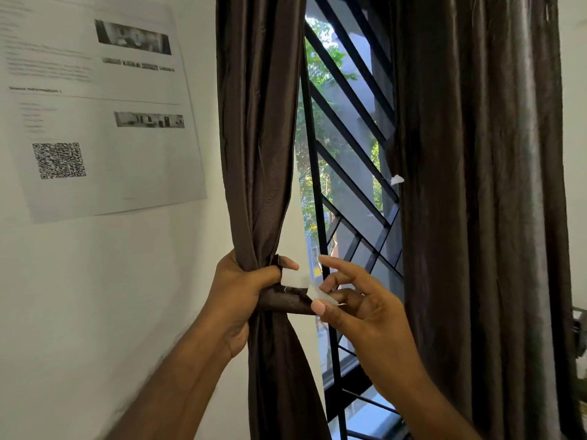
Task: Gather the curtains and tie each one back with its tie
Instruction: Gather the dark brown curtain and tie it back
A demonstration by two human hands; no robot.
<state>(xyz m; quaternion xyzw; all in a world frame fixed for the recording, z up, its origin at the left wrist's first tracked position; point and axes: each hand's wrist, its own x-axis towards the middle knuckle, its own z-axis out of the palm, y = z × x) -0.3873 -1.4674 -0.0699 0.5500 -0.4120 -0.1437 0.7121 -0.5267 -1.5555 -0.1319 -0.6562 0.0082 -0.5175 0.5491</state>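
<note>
The left curtain, dark brown and glossy, hangs at the left side of the window and is bunched into a narrow waist low in the view, spreading out again below. A matching brown tie wraps around that waist. One white fastening patch shows on the tie just beside the gathered folds, and a second white patch sits at the tie's free end, close to the first but not yet pressed onto it.

The left hand grips the bunched curtain from the wall side, fingers curled round the fabric and thumb reaching across the front above the first patch. The right hand pinches the tie's free end between thumb and a bent finger, while its forefinger sticks out loosely above.

Behind them stands a black window grille of slanted bars, with green leaves visible outside. The right curtain hangs loose and ungathered, and a small white tab juts from its inner edge. On the white wall to the left is a printed sheet with blurred text, small photographs and a square code.
</note>
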